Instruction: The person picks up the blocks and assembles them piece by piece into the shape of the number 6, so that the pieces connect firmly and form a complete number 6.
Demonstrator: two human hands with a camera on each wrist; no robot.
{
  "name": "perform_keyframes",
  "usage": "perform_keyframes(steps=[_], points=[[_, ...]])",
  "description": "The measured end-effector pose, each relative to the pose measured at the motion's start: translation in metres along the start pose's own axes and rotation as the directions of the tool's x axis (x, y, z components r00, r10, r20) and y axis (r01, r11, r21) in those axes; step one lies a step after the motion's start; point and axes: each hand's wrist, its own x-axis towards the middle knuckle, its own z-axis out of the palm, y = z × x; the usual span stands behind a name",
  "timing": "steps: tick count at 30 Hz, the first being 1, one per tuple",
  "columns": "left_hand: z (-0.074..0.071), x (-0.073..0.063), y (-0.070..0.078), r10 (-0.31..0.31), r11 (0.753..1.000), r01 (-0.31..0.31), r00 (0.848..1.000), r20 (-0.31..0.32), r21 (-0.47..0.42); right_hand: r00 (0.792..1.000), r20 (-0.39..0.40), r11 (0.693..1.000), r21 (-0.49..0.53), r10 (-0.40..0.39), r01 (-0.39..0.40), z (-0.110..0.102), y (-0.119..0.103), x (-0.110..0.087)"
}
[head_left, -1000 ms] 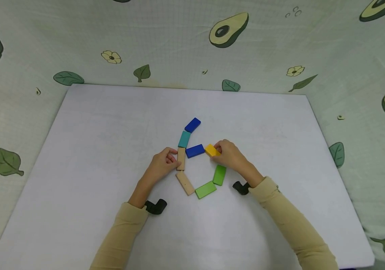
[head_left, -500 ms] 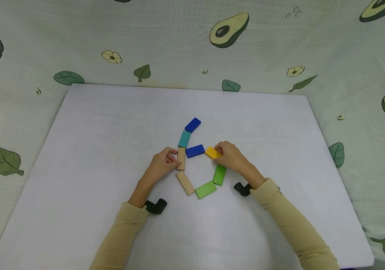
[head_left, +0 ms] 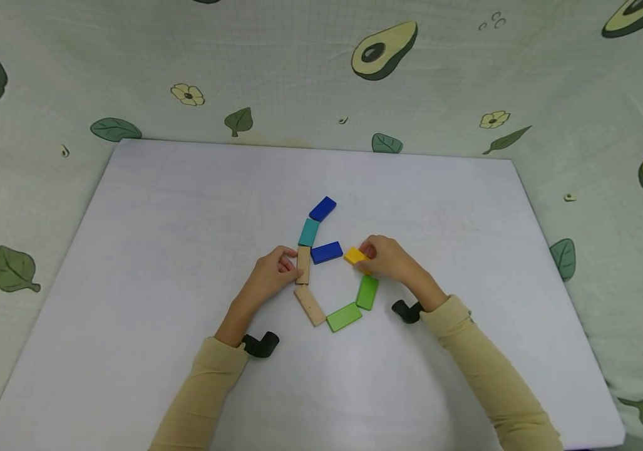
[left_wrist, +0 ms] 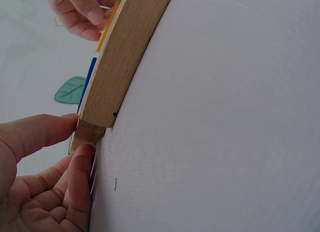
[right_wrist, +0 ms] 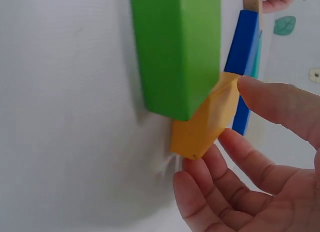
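Observation:
In the head view, several flat, coloured blocks form a loop with a tail, like a 6. My right hand point(head_left: 390, 258) pinches a yellow block point(right_wrist: 207, 117) between thumb and fingers, at the gap between a blue block point(head_left: 327, 252) and a green block point(head_left: 367, 292). My left hand point(head_left: 272, 274) has thumb and curled fingers against the left side of an upright plain wooden block point(head_left: 303, 263). Under it lies a second wooden block point(head_left: 310, 305), slanting toward another green block point(head_left: 344, 317). A teal block point(head_left: 308, 232) and a blue block point(head_left: 323, 208) make up the tail.
The blocks lie on a white table point(head_left: 186, 207). A light curtain printed with avocados and leaves point(head_left: 293, 75) hangs around its back and sides. Black wrist-worn pieces point(head_left: 262, 345) show at both cuffs.
The right hand has shifted slightly down and right, turning the yellow block so that its lower end nears the upper green block. The left hand stays in place.

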Motion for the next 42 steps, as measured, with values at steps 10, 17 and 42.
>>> perform_keyframes(steps=[10,17,42], points=[[0.000,0.000,-0.001,0.018,1.000,-0.018,1.000,-0.001,-0.006,0.983,-0.057,0.983,0.038,-0.177,0.179,-0.002,-0.019,0.009],[0.001,0.001,-0.001,0.018,1.000,-0.018,1.000,0.000,-0.006,0.972,-0.013,0.971,0.035,-0.237,0.237,-0.005,-0.031,0.019],[0.001,0.002,-0.002,0.004,1.000,-0.004,1.000,-0.004,0.002,0.956,0.145,0.959,-0.086,-0.255,0.268,0.008,-0.038,0.047]])
